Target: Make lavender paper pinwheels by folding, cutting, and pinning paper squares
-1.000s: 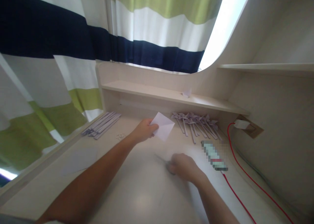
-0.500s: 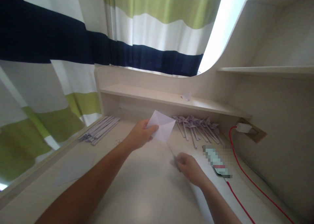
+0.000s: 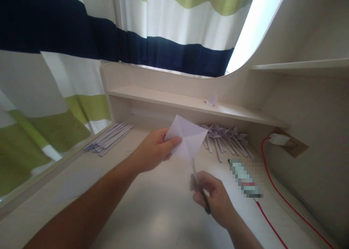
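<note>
A square of white paper (image 3: 188, 136) with crossing creases is pinched in my left hand (image 3: 159, 147), thumb on top and fingers behind. My right hand (image 3: 214, 196) grips a pair of scissors (image 3: 203, 192) with a dark handle. Their blades point up to the paper's lower corner; I cannot tell whether they touch it or overlap it. Behind the paper on the right lie several paper pinwheels (image 3: 222, 132) on rolled paper sticks.
Rolled paper sticks (image 3: 109, 139) lie in a pile at the back left. White paper (image 3: 81, 181) lies near my left forearm. A phone (image 3: 245, 180) with a red cable (image 3: 271, 225) is on the right. A folded paper piece (image 3: 211, 101) sits on the shelf (image 3: 163, 99).
The scissors have turned more upright in my right hand, and their dark handle now shows. My left hand and the paper appear slightly further right and nearer. The view has shifted a little.
</note>
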The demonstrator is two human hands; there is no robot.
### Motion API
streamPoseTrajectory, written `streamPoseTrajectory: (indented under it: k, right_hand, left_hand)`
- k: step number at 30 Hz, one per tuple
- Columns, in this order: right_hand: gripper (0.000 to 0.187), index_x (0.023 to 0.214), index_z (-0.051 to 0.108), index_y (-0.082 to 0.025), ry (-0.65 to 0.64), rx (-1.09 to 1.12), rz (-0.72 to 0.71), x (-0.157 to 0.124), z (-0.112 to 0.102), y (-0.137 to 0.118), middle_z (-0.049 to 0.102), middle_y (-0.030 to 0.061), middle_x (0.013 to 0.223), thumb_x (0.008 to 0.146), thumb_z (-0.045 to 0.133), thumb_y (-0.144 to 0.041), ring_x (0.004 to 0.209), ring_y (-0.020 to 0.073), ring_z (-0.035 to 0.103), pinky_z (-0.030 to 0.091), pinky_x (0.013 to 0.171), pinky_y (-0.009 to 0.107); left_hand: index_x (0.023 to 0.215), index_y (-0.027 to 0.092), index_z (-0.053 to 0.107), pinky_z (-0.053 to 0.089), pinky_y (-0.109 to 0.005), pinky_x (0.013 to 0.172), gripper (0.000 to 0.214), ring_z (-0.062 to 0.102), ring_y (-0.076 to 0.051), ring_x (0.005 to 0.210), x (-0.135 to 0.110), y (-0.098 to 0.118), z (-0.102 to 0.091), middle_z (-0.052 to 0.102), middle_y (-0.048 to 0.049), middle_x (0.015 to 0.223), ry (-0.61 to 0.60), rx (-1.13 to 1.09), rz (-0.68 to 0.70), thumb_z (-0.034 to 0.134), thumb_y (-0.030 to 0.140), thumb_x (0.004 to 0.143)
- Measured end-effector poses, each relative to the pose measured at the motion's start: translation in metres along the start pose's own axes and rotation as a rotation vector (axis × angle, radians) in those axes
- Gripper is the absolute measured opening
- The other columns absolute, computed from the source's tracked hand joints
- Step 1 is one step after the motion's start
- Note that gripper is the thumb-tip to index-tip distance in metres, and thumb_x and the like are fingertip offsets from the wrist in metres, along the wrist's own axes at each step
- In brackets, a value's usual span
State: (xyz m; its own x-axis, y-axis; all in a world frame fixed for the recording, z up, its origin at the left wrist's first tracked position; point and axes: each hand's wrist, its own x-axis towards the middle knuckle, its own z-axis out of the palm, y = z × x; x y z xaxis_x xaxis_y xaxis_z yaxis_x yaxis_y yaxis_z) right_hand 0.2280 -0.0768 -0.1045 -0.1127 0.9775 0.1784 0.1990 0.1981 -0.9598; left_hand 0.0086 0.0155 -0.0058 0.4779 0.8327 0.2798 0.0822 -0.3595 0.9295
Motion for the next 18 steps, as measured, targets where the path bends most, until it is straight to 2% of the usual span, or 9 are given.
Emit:
streamPoseTrajectory:
  k: [5,18]
  right_hand:
    - [0.011,0.079,0.07,-0.019,-0.006,0.009,0.014,-0.0006,-0.0001,-0.0039,0.067,0.0016,0.077,0.07,0.076,-0.022,0.073,0.0179,0.06,0.045,0.07,0.029]
    - [0.01,0.077,0.069,-0.019,0.013,0.009,0.006,-0.001,-0.0006,-0.0083,0.066,0.0017,0.074,0.069,0.073,-0.024,0.07,0.0181,0.059,0.043,0.068,0.03]
  left_hand:
    - [0.075,0.017,0.056,0.025,-0.018,0.041,0.025,0.041,-0.007,0.045,-0.0024,0.003,0.0024,0.049,0.0063,0.051,-0.009,-0.005,-0.017,0.061,0.033,0.093]
    - [0.076,0.016,0.057,0.028,-0.019,0.042,0.026,0.044,-0.008,0.047,-0.0015,-0.0033,0.0067,0.051,0.0056,0.053,-0.03,-0.028,-0.024,0.063,0.036,0.093]
